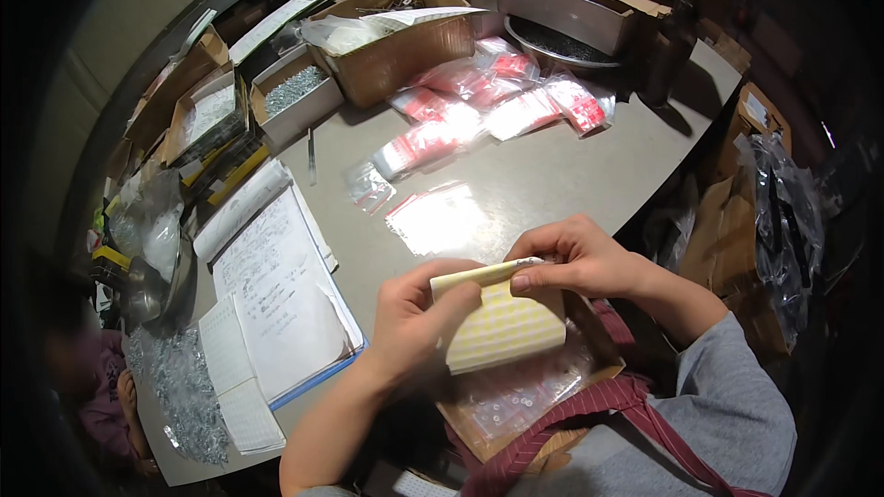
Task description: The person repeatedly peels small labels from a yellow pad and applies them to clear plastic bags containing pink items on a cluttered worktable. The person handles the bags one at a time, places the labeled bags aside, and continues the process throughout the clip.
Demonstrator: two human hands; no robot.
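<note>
Both my hands hold a sheet of small yellow labels (pixel 506 327) whose top edge is folded or rolled over. My left hand (pixel 414 317) grips it at the left, thumb across the front. At the top right, the thumb and fingers of my right hand (pixel 575 253) pinch the folded edge. Below the sheet, a shallow cardboard box (pixel 603 373) rests at my lap. In it lie clear plastic bags (pixel 516 405) with small ring-shaped pieces like washers; the sheet covers part of them. Beyond my hands, white cards or small bags (pixel 437 221) lie spread on the table.
Red-and-white plastic bags (pixel 433 143) cover the table's middle. An open notebook (pixel 276 267), a pen (pixel 311 156) and a heap of small metal parts (pixel 184 396) are leftward. Behind stand a brown bin (pixel 396 60) and a dark bottle (pixel 668 51). Another person (pixel 101 405) is at far left.
</note>
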